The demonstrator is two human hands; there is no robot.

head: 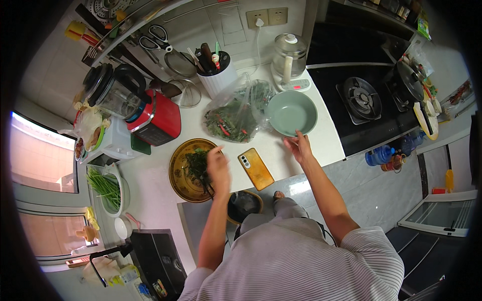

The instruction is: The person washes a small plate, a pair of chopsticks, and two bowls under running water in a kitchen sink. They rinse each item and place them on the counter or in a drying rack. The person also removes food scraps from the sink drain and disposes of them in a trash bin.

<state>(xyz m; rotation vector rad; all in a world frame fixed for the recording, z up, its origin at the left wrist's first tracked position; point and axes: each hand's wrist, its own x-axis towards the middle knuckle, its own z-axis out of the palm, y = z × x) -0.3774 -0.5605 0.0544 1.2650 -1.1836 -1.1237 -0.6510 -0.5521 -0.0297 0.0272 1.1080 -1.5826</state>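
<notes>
My right hand (299, 146) touches the near rim of a pale green bowl (293, 113), its fingers at the edge; whether it grips the rim I cannot tell. The bowl looks empty. My left hand (219, 167), slightly blurred, is over the right side of a brown patterned bowl (177, 169) that holds dark leafy greens (196, 165). Some stems hang by the left hand, and its hold on them is unclear. Between the hands lies a phone in a yellow case (257, 169). Behind it, a clear plastic bag (233, 116) holds greens and red chillies.
A red blender (160, 120), a knife block (218, 77) and a glass kettle (290, 56) stand along the back. The gas hob (361, 98) is at the right. At the left are a container of long green stalks (122, 192) and a black sink (160, 256). A bin (244, 207) stands below the counter edge.
</notes>
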